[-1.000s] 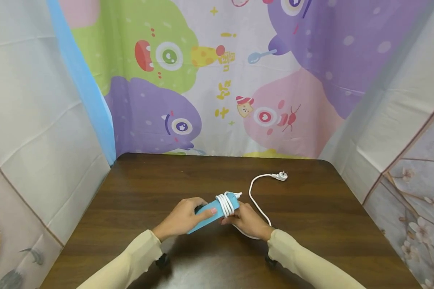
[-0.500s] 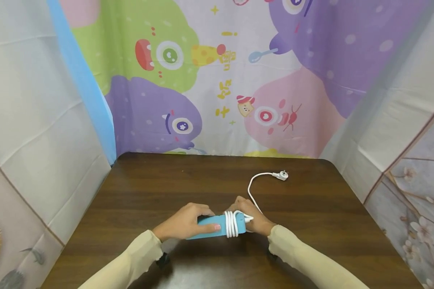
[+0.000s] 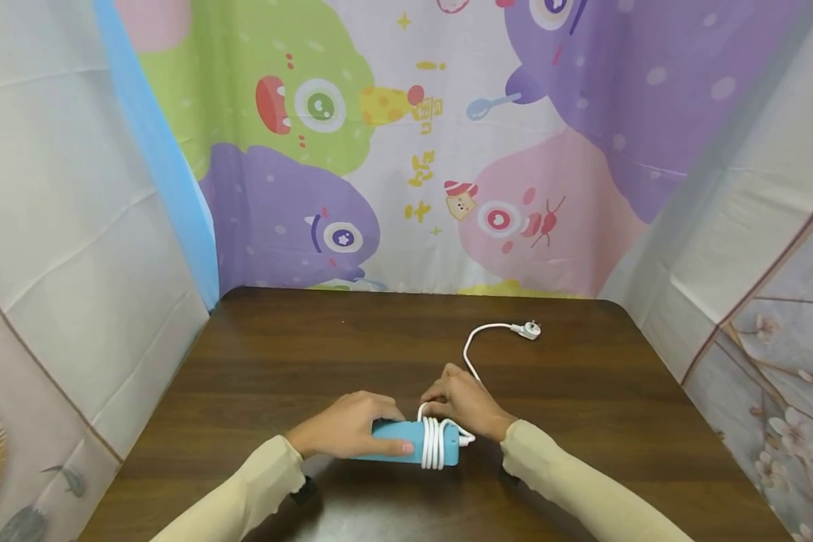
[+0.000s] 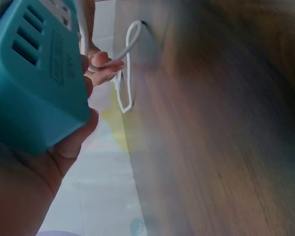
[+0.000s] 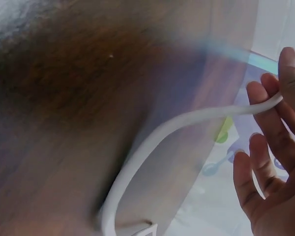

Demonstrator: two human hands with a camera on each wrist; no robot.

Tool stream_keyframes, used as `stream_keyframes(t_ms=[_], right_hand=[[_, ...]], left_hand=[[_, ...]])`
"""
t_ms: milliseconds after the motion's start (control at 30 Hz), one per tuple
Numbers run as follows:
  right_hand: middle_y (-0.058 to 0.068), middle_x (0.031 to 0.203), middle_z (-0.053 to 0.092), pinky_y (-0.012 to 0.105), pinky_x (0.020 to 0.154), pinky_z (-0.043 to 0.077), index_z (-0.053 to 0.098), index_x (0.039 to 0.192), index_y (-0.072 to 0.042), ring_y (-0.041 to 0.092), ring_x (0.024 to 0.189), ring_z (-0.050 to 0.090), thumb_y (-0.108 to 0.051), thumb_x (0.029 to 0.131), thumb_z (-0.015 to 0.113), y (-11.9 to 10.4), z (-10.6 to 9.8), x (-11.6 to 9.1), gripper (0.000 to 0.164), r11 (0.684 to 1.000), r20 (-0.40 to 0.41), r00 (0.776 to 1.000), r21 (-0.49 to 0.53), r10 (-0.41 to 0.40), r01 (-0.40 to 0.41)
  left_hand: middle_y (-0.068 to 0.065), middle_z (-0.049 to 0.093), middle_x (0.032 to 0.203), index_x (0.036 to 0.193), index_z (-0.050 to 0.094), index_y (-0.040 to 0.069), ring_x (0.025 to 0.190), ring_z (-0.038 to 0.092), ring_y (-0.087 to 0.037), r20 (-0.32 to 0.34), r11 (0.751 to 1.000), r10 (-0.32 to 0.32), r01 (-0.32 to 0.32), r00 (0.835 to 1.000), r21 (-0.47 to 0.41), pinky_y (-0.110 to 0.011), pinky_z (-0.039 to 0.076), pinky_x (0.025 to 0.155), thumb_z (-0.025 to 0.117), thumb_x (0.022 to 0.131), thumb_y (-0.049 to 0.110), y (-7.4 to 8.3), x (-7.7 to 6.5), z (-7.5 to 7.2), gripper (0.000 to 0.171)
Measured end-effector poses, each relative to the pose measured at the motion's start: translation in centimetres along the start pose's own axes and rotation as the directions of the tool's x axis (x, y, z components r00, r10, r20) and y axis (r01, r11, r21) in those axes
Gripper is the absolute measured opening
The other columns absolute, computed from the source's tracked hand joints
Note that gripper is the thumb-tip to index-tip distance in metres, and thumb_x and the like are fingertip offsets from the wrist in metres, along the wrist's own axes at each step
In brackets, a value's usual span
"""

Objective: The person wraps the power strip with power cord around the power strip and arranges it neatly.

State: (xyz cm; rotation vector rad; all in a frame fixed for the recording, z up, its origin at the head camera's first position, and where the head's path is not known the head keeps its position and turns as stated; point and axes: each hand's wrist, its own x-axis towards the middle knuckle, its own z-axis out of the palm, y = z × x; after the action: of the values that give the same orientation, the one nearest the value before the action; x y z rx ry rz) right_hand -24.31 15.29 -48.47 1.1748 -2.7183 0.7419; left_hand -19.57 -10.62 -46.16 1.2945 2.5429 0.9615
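My left hand [image 3: 348,425] grips a blue power strip [image 3: 398,432] by its left part, thumb along the near side. White power cord [image 3: 433,446] is wound in several turns round the strip's right end. Close beyond that end, my right hand [image 3: 467,403] pinches the cord between thumb and fingers. The right wrist view shows the cord [image 5: 152,140] running from those fingers down toward the table. In the left wrist view, slots and part of a socket face show on the power strip [image 4: 44,83], with left fingers curled beneath it.
The cord's free length trails over the brown wooden table [image 3: 298,346] to a white plug [image 3: 530,330] at the back right. A cartoon-printed curtain [image 3: 406,248] hangs behind the table, with pale cloth [image 3: 74,188] at the left side.
The strip has turned from slanted to nearly level and come lower and nearer. My right hand has passed from below the strip to its far side, carrying the cord.
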Motion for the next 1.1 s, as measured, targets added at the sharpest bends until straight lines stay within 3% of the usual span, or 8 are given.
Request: stream_keyframes(t_ms=[267,600,767,933,1100], right_hand=[[-0.014,0.085,0.073,0.024,0.062,0.041,0.083,0.091,-0.018,0.006,0.076,0.043,-0.032,0.081,0.087,-0.7,-0.8,0.4,0.017,0.997,-0.054,0.998,-0.07,0.025,-0.029],[-0.019,0.083,0.07,0.024,0.06,0.042,0.082,0.085,-0.026,0.005,0.077,0.043,-0.039,0.076,0.09,-1.5,-1.1,0.6,0.017,0.988,-0.08,0.996,-0.152,0.023,-0.036],[-0.019,0.082,0.069,0.023,0.06,0.043,0.082,0.085,-0.028,0.004,0.077,0.043,-0.039,0.077,0.09,-2.0,-1.1,0.6,0.016,0.986,-0.083,0.997,-0.166,-0.001,-0.012],[-0.017,0.082,0.069,0.024,0.062,0.046,0.082,0.085,-0.026,0.005,0.078,0.044,-0.037,0.079,0.09,-2.4,-1.2,0.8,0.015,0.989,-0.111,0.994,-0.146,-0.017,0.0],[-0.016,0.081,0.067,0.023,0.063,0.045,0.082,0.087,-0.024,0.005,0.078,0.042,-0.034,0.082,0.088,-2.4,-1.3,1.2,0.012,0.989,-0.133,0.991,-0.145,-0.019,0.0]], left_hand=[[0.018,0.057,0.084,0.101,0.077,0.018,0.065,0.05,0.001,-0.009,0.987,-0.017,0.018,1.0,0.157,-0.02,0.042,0.054,0.064,0.092,0.067,0.4,0.3,0.4,0.051],[0.017,0.047,0.076,0.092,0.074,0.019,0.061,0.044,0.002,-0.023,0.948,-0.025,0.031,0.999,0.318,-0.018,0.036,0.049,0.065,0.09,0.07,1.1,0.6,0.8,0.052],[0.014,0.054,0.08,0.09,0.074,0.02,0.063,0.047,0.0,-0.037,0.925,-0.072,0.081,0.997,0.371,-0.02,0.037,0.048,0.064,0.088,0.072,0.8,0.6,1.1,0.053],[0.005,0.069,0.097,0.094,0.076,0.021,0.072,0.054,-0.003,-0.099,0.893,-0.126,0.156,0.987,0.421,-0.024,0.04,0.051,0.062,0.086,0.076,0.3,0.7,1.4,0.057],[0.006,0.062,0.085,0.091,0.075,0.018,0.066,0.05,-0.005,-0.172,0.86,-0.118,0.187,0.978,0.475,-0.024,0.038,0.047,0.063,0.088,0.074,0.2,0.9,1.6,0.057]])
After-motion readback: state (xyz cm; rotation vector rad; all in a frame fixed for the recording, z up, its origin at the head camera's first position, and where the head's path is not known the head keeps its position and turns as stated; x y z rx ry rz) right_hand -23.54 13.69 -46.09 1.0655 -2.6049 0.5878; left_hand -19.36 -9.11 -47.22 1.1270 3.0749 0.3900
